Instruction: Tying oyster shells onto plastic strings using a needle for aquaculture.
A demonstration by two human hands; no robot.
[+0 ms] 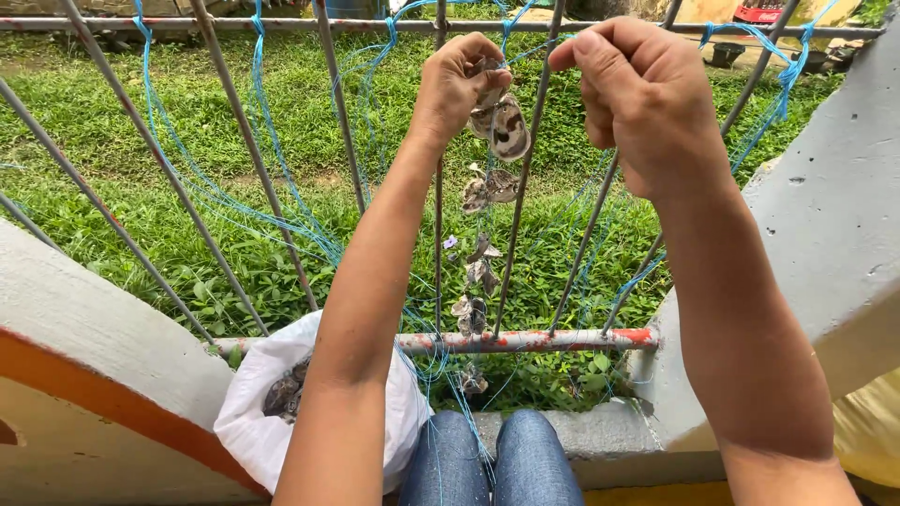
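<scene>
A light, brittle oyster shell point(506, 126) on blue twine point(281, 178) is pinched by the closed left hand point(457, 84), the right hand point(647, 94) fisted on the twine, best gripped at its edges.

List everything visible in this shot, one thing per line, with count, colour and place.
shells on string: several, grey-brown and pale, hanging in a chain from the raised hands down to the lower rail
blue string: many strands, blue, tied along the top rail and running down between the bars
metal bars: about ten, grey with rust, slanted or upright between top and bottom rails
lower rail: one, grey with red paint patches, across the middle
white bag: one, white, lower left beside the knees, more shells inside
concrete walls: two, grey, left one with an orange stripe
grass: green, beyond the bars
knees: two, blue jeans, bottom centre
left hand: pinching the top shell
right hand: closed, fingertips pinched, beside the top shell
</scene>
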